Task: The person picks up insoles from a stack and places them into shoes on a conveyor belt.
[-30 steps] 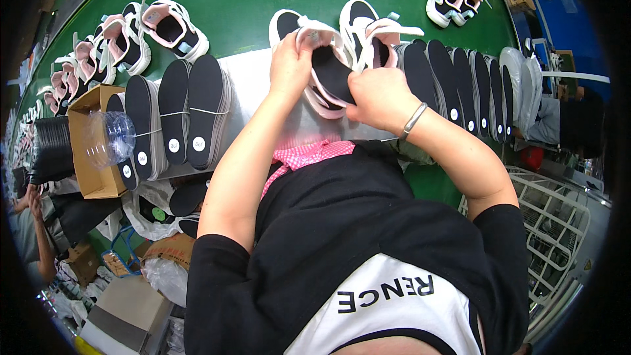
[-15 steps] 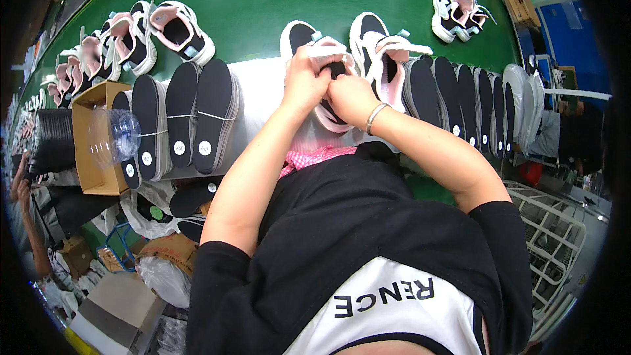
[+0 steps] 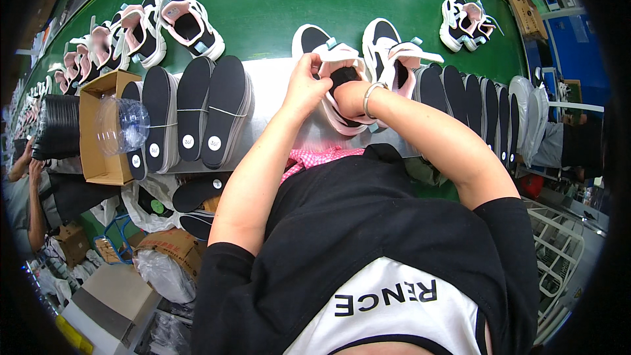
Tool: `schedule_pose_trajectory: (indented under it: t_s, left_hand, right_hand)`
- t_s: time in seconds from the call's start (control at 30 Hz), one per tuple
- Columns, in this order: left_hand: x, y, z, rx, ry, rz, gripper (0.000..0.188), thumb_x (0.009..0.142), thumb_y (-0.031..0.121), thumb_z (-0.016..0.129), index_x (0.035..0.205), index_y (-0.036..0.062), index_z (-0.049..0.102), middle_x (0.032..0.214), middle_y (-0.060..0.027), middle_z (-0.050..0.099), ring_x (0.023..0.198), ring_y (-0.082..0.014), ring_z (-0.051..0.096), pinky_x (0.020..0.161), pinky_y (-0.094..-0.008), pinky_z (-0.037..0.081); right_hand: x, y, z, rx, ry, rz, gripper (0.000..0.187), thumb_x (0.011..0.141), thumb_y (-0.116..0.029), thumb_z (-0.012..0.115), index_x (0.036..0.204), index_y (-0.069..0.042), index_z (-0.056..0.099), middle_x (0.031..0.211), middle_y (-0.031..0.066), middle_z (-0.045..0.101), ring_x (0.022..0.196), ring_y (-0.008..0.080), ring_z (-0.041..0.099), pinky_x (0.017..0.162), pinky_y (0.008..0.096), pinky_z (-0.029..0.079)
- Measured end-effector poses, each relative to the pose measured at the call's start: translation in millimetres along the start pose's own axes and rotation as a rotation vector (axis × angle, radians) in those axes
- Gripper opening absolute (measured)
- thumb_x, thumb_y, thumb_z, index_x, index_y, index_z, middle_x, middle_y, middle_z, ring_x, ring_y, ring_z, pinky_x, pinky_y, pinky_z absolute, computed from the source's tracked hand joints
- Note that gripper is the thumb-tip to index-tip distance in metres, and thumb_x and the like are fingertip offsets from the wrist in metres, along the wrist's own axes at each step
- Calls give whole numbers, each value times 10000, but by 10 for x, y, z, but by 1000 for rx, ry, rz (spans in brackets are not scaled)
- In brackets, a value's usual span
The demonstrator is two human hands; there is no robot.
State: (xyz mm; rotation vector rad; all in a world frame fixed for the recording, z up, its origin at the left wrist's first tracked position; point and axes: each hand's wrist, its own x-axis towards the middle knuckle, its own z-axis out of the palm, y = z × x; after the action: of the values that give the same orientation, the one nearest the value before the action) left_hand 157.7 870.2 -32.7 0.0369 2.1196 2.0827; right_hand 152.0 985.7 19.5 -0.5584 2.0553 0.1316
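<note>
Both forearms are reaching away from the body and converging over the pale work surface at the near edge of the green conveyor belt. The left hand is pinching the collar of a pink-and-white shoe, fingers clamped on the rim. The right hand, wearing a bracelet at the wrist, is pushing down into the shoe opening; its fingers are hidden inside, so their state cannot be told. The shoe is lying centrally, showing a black lining and pale pink trim. Bundled black insoles are standing to the left.
</note>
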Motion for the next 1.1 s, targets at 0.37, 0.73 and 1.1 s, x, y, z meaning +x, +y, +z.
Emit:
schedule_pose_trajectory:
  t_s: [0.37, 0.73, 1.1]
  left_hand:
    - [-38, 90, 42, 159, 41, 42, 387, 582, 4, 539, 966, -31, 503, 921, -160, 527, 805, -241, 546, 710, -302, 438]
    - [22, -90, 100, 97, 38, 29, 353, 576, 43, 517, 921, -27, 533, 870, -182, 530, 818, -307, 528, 725, -331, 422]
    - [-8, 128, 120, 19, 8, 36, 273, 827, 247, 514, 922, -8, 542, 864, -110, 587, 762, -189, 557, 685, -273, 431]
  right_hand:
    - [-177, -61, 82, -192, 334, 43, 154, 699, -122, 504, 745, -57, 636, 762, 117, 629, 730, 249, 613, 686, 334, 457]
    - [-507, -13, 289, -36, 246, 20, 221, 674, -117, 478, 821, 0, 593, 794, 143, 617, 806, 275, 595, 957, 550, 105]
    - [-478, 60, 243, -12, 233, -64, 221, 705, -180, 466, 828, -74, 616, 776, 113, 623, 785, 260, 596, 905, 493, 221]
